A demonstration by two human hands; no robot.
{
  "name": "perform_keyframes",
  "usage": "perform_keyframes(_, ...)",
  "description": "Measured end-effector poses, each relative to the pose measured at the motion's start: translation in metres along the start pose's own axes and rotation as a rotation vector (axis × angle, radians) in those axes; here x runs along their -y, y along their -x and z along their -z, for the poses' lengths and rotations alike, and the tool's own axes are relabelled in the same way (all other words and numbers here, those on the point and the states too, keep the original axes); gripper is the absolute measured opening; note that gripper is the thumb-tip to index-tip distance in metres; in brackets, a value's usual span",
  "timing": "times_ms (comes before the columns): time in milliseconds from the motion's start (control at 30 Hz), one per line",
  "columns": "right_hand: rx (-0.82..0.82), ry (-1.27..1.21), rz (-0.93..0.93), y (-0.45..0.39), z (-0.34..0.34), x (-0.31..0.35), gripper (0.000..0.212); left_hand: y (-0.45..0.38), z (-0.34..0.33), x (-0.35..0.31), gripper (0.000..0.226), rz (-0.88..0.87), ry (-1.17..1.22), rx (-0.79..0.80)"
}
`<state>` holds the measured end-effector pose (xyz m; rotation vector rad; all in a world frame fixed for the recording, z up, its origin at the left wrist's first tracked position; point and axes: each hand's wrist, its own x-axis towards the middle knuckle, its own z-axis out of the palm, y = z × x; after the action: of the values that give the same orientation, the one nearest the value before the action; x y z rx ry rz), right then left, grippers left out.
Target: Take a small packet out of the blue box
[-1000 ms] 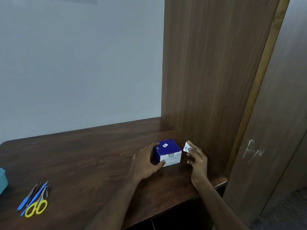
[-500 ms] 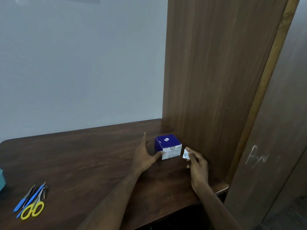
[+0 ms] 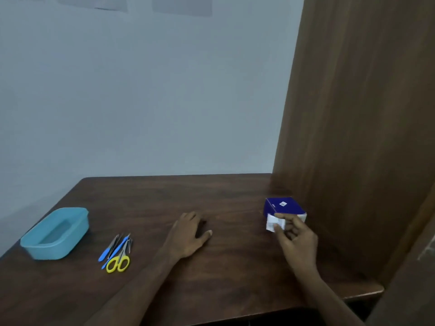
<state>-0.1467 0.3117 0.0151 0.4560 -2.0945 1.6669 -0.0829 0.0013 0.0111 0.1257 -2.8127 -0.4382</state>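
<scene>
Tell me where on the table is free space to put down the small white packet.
Bare wood lies between the left hand and the right hand, and along the back edge of the table. It is crowded by the scissors and blue tub, and around the blue box.

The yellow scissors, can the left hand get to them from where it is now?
Probably yes. The left hand rests flat on the table, holding nothing, and only bare wood lies between it and the yellow scissors. The right hand pinches a small white packet well off to the other side.
</scene>
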Motion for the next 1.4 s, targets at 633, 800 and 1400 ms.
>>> perform_keyframes(633,0.188,-0.412,-0.315,-0.081,-0.217,-0.026,0.017,-0.070,-0.013,0.015,0.028,0.262,-0.028,-0.265)
perform_keyframes(800,0.238,-0.420,-0.350,-0.084,-0.228,-0.025,0.011,-0.071,-0.014,0.015,0.037,0.111,0.090,-0.387)
perform_keyframes(1400,0.373,-0.362,-0.320,-0.081,-0.221,-0.022,0.013,-0.082,-0.023,0.040,0.006,0.190,0.636,-0.470)
